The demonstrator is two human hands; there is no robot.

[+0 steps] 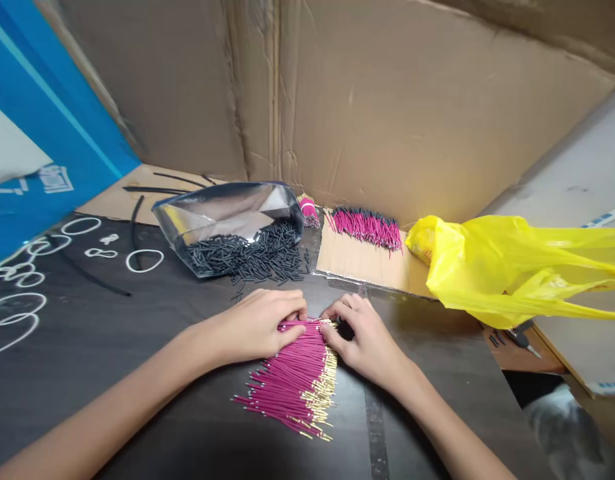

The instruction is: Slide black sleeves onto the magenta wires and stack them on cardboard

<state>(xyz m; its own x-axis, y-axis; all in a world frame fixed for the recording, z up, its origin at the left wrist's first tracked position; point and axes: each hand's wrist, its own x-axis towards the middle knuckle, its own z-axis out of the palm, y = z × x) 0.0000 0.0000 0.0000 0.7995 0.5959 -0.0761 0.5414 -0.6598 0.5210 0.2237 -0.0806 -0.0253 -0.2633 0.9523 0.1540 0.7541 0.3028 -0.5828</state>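
Note:
A fanned pile of pink wires (287,380) lies on the dark table in front of me, gold terminals (327,380) at its right end and pale tips at its left. My left hand (264,323) is closed over the far end of the pile, thumb and fingers pinching some pink wires. At the gold-tipped end of those same wires, my right hand (362,330) is closed, thumb toward the fingers. Its fingertips partly cover the terminals there. How many wires each hand holds is hidden.
An open silvery bag (227,207) spills short black tubes (257,257) beyond my hands. Pink wires with black ends (367,227) lie on cardboard (357,263), beside a yellow plastic bag (477,260). A tied pink bundle (308,210) stands behind. White rubber bands (144,261) are scattered left.

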